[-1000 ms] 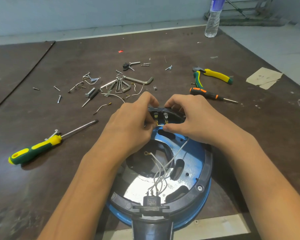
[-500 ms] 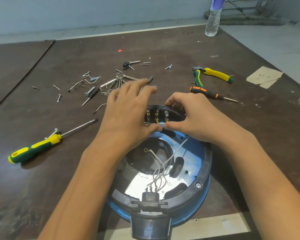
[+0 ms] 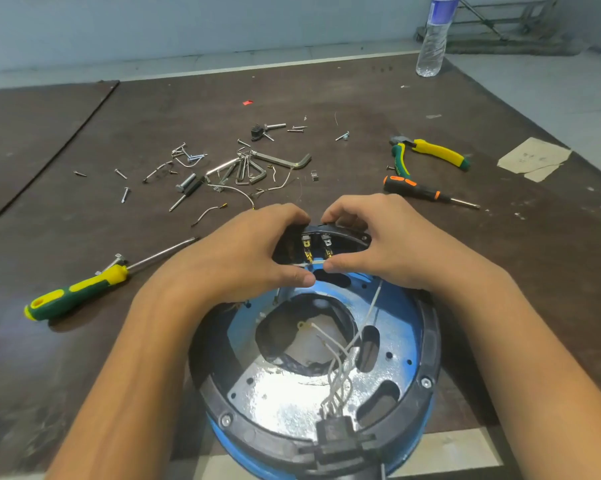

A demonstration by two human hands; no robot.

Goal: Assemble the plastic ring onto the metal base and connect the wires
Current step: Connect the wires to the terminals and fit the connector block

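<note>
A round metal base [image 3: 278, 400], blue-rimmed with a shiny inner plate, lies in front of me. A black plastic ring [image 3: 430, 344] sits around its edge. White wires [image 3: 340, 368] run from a black connector [image 3: 333, 431] at the near side toward the far terminals [image 3: 316, 245]. My left hand [image 3: 243, 254] grips the ring's far-left part, its thumb at a white wire lying across the terminals. My right hand [image 3: 382, 244] grips the ring's far-right part, thumb near the same wire. The wire's ends are hidden by my fingers.
Left of the base lies a yellow-green screwdriver [image 3: 80, 292]. Behind my hands are loose screws, hex keys [image 3: 254, 168] and wire pieces. Yellow-green pliers [image 3: 427, 154] and an orange-black screwdriver [image 3: 420, 190] lie at the right. A water bottle [image 3: 434, 36] stands at the far edge.
My left hand, raised with fingers spread half a second ago, has come back down onto the far-left part of the ring. My right hand stayed in place.
</note>
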